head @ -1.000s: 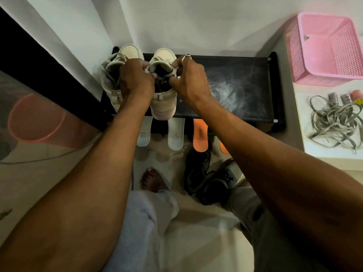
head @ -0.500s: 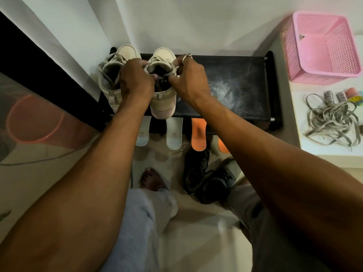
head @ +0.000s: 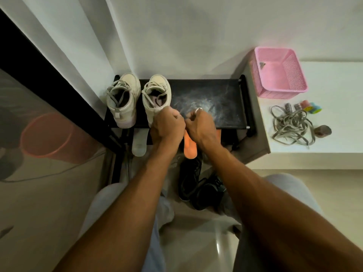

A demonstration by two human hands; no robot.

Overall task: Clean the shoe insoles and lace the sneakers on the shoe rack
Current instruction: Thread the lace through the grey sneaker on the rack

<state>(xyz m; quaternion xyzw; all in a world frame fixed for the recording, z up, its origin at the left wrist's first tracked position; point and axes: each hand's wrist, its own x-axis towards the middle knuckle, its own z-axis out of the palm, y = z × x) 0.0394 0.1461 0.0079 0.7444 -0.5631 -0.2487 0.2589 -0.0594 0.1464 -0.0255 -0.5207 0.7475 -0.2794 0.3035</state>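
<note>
At the near edge of the shoe rack (head: 216, 99), the left hand (head: 167, 126) and right hand (head: 201, 126) sit curled by the heel of the right sneaker (head: 155, 91) (pinching a lace or nothing, I cannot tell).

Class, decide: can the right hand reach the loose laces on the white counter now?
Probably yes: the right hand is over the rack; only its end rail lies between hand and laces.
</note>
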